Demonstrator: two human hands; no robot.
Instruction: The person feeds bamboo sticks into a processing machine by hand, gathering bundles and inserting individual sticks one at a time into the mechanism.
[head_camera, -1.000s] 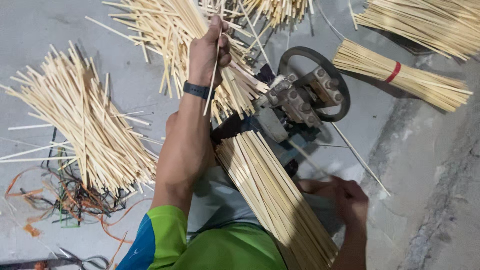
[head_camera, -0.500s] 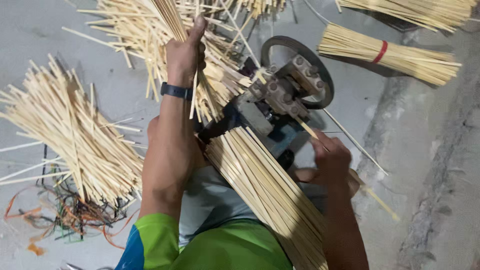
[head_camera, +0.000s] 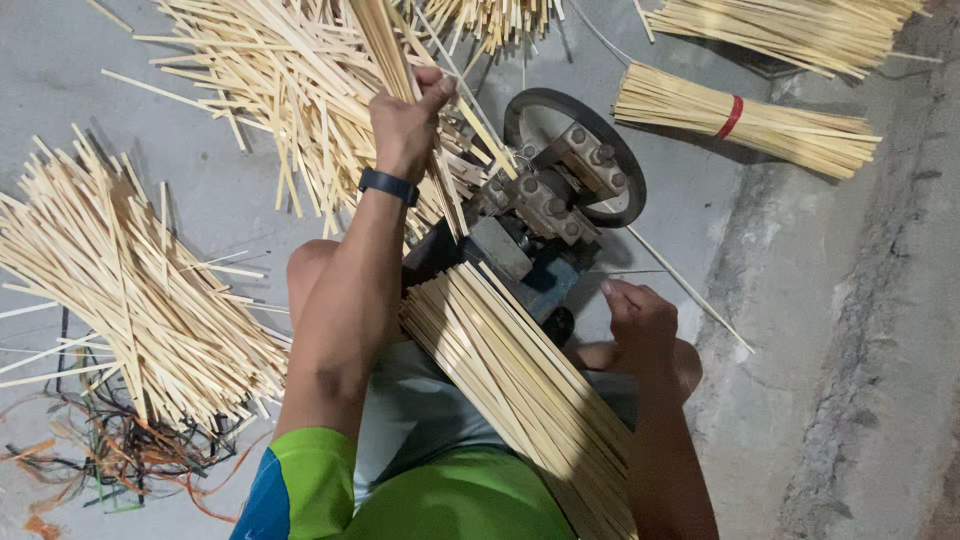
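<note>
My left hand (head_camera: 408, 118), with a black band on the wrist, is raised over the machine and grips a few long bamboo strips (head_camera: 385, 45) that run up and away. My right hand (head_camera: 640, 318) is low at the right of the small dark metal machine (head_camera: 545, 205) with its black wheel; its fingers are curled around a thin bamboo strip (head_camera: 685, 288) that slants from the machine toward the lower right. A thick bundle of even bamboo sticks (head_camera: 530, 390) lies across my lap, pointing at the machine.
A loose heap of bamboo strips (head_camera: 120, 285) lies on the concrete floor at the left, another heap (head_camera: 290, 100) behind the machine. A bundle tied with a red band (head_camera: 745, 125) lies at the upper right. Tangled orange and dark cords (head_camera: 110, 455) sit at the lower left.
My left hand has lifted its strips higher and further away. My right hand moved up to the machine, then drew back to the right and down along the thin strip.
</note>
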